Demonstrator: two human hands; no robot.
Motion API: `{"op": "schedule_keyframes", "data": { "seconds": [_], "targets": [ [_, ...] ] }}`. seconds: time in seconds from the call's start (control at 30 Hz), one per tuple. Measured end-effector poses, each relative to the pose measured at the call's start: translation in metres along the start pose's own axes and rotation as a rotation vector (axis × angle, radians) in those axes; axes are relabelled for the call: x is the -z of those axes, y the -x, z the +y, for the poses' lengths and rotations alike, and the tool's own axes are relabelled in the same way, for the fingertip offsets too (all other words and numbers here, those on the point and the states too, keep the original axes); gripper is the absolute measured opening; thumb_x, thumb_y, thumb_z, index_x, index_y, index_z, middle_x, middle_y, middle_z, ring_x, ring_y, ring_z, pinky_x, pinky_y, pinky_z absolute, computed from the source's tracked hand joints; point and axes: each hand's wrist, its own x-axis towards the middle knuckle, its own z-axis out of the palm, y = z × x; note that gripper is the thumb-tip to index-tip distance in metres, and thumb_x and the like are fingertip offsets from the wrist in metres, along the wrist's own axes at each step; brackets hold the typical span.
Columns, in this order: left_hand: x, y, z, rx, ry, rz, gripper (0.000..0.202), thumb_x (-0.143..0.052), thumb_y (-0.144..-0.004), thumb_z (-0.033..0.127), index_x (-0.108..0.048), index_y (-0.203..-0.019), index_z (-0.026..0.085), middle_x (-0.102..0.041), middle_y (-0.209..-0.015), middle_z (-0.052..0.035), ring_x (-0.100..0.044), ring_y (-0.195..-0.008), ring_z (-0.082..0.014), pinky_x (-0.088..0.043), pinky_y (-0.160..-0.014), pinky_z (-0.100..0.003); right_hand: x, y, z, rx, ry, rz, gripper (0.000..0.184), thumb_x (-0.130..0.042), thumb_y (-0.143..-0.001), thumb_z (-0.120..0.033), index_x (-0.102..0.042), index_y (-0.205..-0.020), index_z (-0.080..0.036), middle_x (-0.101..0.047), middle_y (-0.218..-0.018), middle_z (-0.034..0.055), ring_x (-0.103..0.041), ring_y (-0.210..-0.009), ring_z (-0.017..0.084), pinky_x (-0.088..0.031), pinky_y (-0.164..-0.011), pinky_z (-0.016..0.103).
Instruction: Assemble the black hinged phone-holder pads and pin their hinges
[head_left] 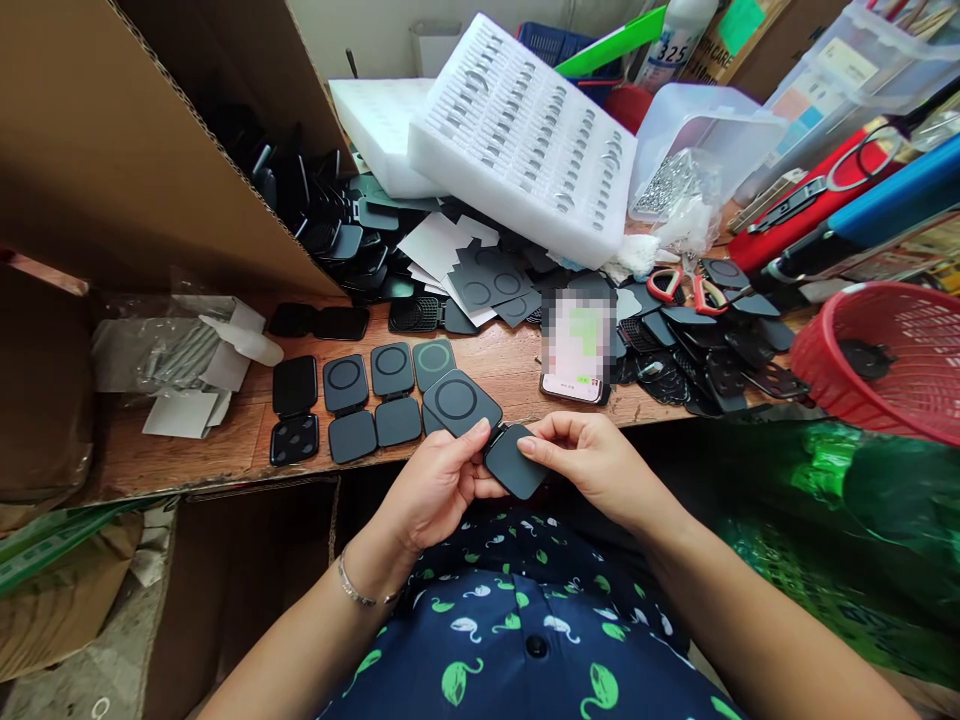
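Observation:
Between both hands, just over the table's front edge, is a dark folding charging pad (459, 400), opened out into two square halves. One half carries a ring mark; the other is plain. My left hand (442, 480) pinches it around the hinge, thumb on top. With thumb and fingers, my right hand (581, 455) grips the plain half by its right edge. Left of my hands, more opened pads (346, 383) lie side by side, one of them showing a green ring (435, 362). The pad at the row's left end (295, 385) shows round dark spots on its lower half.
A phone (574, 350) lies behind my right hand. White foam trays (525, 140) stand at the back, beside a cardboard box (150, 130) of pads. Orange-handled scissors (705, 295), piled black parts and a red basket (877, 350) are to the right; plastic-wrapped pieces (176, 350) lie left.

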Motion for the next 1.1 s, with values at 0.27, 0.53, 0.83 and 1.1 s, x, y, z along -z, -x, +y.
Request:
{"op": "schedule_keyframes", "data": {
  "seconds": [0.27,0.53,0.83,1.1],
  "targets": [
    [0.0000,0.0014,0.0010,-0.007,-0.012,0.002,0.029,-0.073,-0.090,0.034,-0.076,-0.091,0.005,-0.078,-0.083,-0.0151,-0.075,-0.068,-0.0199,-0.064,-0.064,-0.029,0.0019,-0.0003,-0.0003,-0.021,-0.020,-0.023,0.054,-0.086,-0.060,-0.062,-0.067,-0.077,-0.015,-0.069,-0.067,0.0012,-0.058,-0.056,0.012,-0.046,-0.052,0.024],
    [-0.0022,0.0015,0.0019,-0.010,-0.028,0.013,0.030,-0.074,-0.088,0.036,-0.076,-0.091,0.006,-0.078,-0.085,-0.0148,-0.075,-0.069,-0.0195,-0.064,-0.065,-0.029,-0.0009,-0.0014,-0.0023,-0.026,-0.002,-0.014,0.056,-0.085,-0.059,-0.064,-0.067,-0.077,-0.015,-0.070,-0.069,0.0027,-0.060,-0.058,0.013,-0.047,-0.054,0.026],
    [-0.0027,0.0024,0.0023,-0.011,-0.046,0.017,0.035,-0.077,-0.086,0.039,-0.075,-0.093,0.005,-0.078,-0.088,-0.0158,-0.075,-0.070,-0.0199,-0.064,-0.066,-0.029,-0.0015,0.0002,-0.0016,0.032,0.062,-0.006,0.051,-0.082,-0.065,-0.061,-0.069,-0.081,-0.014,-0.072,-0.071,0.0040,-0.061,-0.060,0.015,-0.048,-0.055,0.027],
    [-0.0031,0.0028,0.0007,-0.013,-0.043,0.012,0.037,-0.082,-0.080,0.041,-0.076,-0.086,0.005,-0.077,-0.080,-0.0131,-0.073,-0.067,-0.0190,-0.063,-0.067,-0.031,-0.0005,0.0015,0.0028,0.138,0.228,0.004,0.034,-0.072,-0.079,-0.049,-0.071,-0.083,-0.016,-0.074,-0.078,0.0059,-0.064,-0.066,0.018,-0.050,-0.061,0.030]
  ]
}}
